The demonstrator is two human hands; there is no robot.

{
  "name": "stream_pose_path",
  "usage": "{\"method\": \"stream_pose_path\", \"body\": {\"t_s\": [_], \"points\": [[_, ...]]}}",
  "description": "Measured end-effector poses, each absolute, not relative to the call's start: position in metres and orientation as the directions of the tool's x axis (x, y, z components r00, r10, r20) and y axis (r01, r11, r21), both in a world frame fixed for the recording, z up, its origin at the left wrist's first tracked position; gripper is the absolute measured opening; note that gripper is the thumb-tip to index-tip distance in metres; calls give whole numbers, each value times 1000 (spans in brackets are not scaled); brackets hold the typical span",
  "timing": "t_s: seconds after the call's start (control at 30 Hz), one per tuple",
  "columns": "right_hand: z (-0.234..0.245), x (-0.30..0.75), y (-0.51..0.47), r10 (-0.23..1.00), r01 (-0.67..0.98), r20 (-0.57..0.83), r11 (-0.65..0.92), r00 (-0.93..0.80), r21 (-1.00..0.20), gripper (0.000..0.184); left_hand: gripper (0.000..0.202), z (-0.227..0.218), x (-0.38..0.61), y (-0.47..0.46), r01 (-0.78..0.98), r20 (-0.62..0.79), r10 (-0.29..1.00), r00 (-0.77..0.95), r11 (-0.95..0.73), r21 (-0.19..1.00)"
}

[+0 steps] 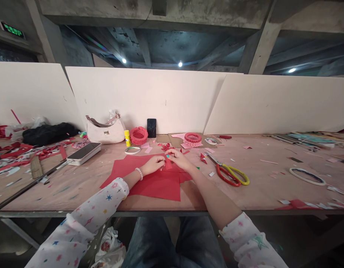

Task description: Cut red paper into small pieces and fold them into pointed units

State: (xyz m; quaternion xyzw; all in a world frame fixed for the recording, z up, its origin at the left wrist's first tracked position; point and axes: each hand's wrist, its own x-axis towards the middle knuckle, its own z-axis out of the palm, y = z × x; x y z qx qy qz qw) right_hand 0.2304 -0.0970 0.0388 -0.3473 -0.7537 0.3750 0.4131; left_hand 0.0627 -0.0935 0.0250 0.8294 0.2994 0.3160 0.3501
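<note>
Red paper sheets [160,188] lie overlapped on the table in front of me. Over their far part my left hand [152,166] is closed, its fingertips pinched at the edge of a small red paper piece [168,165]. My right hand [177,158] bends over the same piece from the other side, thumb and fingers closed on it. The fingers partly hide the piece, so its exact shape and folds cannot be made out. Red scraps [165,146] lie just beyond the hands. To the right rest scissors [230,174] with one red and one yellow handle loop.
Behind the hands stand a yellow glue stick [127,138], red ring stacks [138,135], a black phone [151,128] and a white handbag [105,133]. A white device [84,153] lies left. White rings [307,176] and paper scraps are scattered around. White boards [149,96] close off the back.
</note>
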Motion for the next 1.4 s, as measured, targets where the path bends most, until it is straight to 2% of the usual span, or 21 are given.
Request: {"method": "stream_pose_path", "body": {"t_s": [0.17, 0.4, 0.7, 0.93, 1.1, 1.23, 1.4], "points": [[37, 234, -93, 795, 176, 355, 490, -491, -854, 22, 20, 25, 63, -93, 276, 331, 748, 576, -558, 782], [31, 233, -88, 840, 195, 332, 445, -429, -874, 20, 20, 24, 62, -92, 294, 233, 713, 662, -532, 794], [36, 234, -92, 818, 222, 366, 496, -444, -840, 19, 18, 24, 61, -91, 230, 216, 755, 619, -437, 869], [38, 231, -93, 835, 241, 410, 511, -367, -825, 26, 19, 25, 62, -88, 146, 232, 829, 508, -349, 926], [36, 231, -93, 804, 182, 431, 535, -410, -825, 41, 21, 24, 62, -84, 113, 204, 876, 437, -278, 954], [35, 231, -92, 770, 212, 420, 567, -481, -796, 28, 20, 21, 63, -84, 113, 208, 871, 446, -286, 952], [34, 231, -91, 766, 221, 438, 583, -470, -782, 19, 21, 20, 64, -86, 122, 214, 859, 465, -302, 946]]}}
